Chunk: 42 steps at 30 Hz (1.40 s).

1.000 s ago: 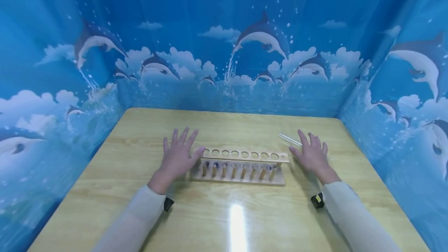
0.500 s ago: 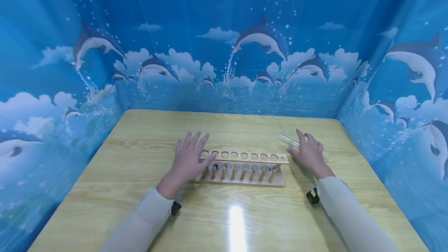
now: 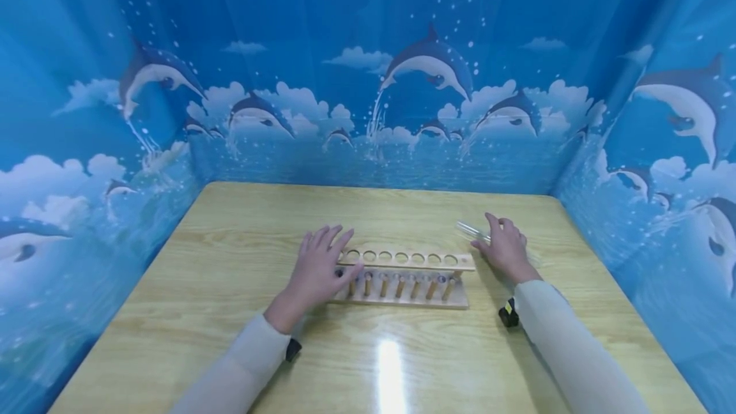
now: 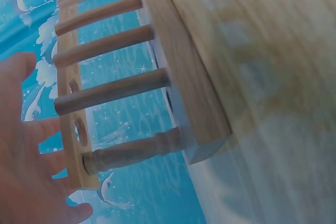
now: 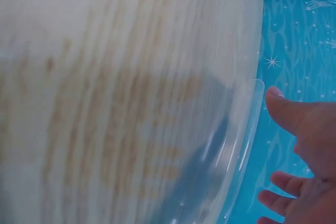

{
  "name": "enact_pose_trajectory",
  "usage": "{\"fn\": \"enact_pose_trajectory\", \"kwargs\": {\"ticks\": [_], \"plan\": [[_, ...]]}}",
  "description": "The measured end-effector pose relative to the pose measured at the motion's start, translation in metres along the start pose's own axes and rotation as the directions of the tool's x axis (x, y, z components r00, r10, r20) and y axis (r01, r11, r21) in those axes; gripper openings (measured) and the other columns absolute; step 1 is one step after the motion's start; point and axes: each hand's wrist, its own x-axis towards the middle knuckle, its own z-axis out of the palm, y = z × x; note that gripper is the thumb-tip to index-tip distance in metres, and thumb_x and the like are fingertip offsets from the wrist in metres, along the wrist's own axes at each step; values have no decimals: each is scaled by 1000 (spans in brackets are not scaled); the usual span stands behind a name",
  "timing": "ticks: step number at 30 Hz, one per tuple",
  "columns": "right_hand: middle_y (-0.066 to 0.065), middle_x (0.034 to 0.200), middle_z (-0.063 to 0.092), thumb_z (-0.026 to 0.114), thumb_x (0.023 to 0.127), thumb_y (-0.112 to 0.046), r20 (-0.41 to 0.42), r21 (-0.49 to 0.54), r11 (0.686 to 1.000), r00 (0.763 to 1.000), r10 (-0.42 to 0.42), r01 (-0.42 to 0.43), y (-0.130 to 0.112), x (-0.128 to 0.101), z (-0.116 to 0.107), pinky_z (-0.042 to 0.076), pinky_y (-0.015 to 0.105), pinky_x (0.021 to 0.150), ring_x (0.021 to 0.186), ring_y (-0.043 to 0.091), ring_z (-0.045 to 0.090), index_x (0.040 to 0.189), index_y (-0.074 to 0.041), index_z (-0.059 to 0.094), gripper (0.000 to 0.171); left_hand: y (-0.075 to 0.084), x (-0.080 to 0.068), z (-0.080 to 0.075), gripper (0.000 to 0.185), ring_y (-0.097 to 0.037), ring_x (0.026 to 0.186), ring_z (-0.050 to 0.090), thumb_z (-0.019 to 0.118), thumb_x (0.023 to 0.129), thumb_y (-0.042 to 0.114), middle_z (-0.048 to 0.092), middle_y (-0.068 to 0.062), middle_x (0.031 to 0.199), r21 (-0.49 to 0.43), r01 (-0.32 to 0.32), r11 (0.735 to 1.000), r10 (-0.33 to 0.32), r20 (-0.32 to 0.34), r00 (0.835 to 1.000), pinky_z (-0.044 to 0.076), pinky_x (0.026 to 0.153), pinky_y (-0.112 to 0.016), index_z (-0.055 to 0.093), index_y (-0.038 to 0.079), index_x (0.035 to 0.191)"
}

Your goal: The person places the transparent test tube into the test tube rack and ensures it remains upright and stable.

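A wooden test-tube rack (image 3: 405,258) with a row of round holes and several pegs stands mid-table. My left hand (image 3: 330,253) lies flat on the rack's left end with fingers straight and spread. In the left wrist view the rack (image 4: 184,77) fills the frame, with that hand (image 4: 31,171) beside its holed top bar. A clear glass test tube (image 3: 471,230) lies on the table right of the rack. My right hand (image 3: 496,236) rests over the tube's near part, fingers relaxed. In the right wrist view the tube (image 5: 244,140) lies beside the thumb of that hand (image 5: 299,145), ungripped.
The light wooden table (image 3: 241,241) is walled on three sides by a blue dolphin-print backdrop (image 3: 368,114). A bright glare spot (image 3: 390,369) sits on the table near the front edge. Small black wrist cameras show at both sleeves.
My left hand slid right from beside the rack onto its left end. My right hand drew slightly left and closer over the tube. Rack and tube have not moved.
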Motion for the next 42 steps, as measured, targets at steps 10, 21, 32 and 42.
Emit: {"fn": "enact_pose_trajectory", "kwargs": {"ticks": [10,21,32,42], "plan": [[39,141,31,64,94,-28,62,-35,999,998,24,-22,3,6,7,20,69,105,127,56,31,147,2,31,70,2,-2,8,77,-34,138,32,52,90,65,39,-12,149,25,-10,1000,10,3,1000,16,115,-59,38,19,150],[39,139,33,60,97,-26,110,-105,994,993,46,-34,2,10,10,25,68,102,126,56,34,147,1,32,63,3,-2,12,73,-31,131,42,52,92,62,49,-11,139,11,-22,1000,22,8,1000,20,115,-56,42,16,147],[39,138,35,56,98,-19,120,-91,995,991,53,-42,3,13,11,26,69,102,125,55,34,146,3,33,57,1,-3,14,69,-28,127,48,48,94,61,55,-9,134,46,-22,999,21,14,1000,20,116,-52,47,13,143],[38,126,47,45,98,-8,143,-123,992,988,56,-39,5,16,9,40,66,90,114,53,45,135,9,46,41,1,-3,17,69,-28,126,48,46,95,61,55,-10,134,71,-34,997,33,18,999,24,115,-50,45,12,144]]}}
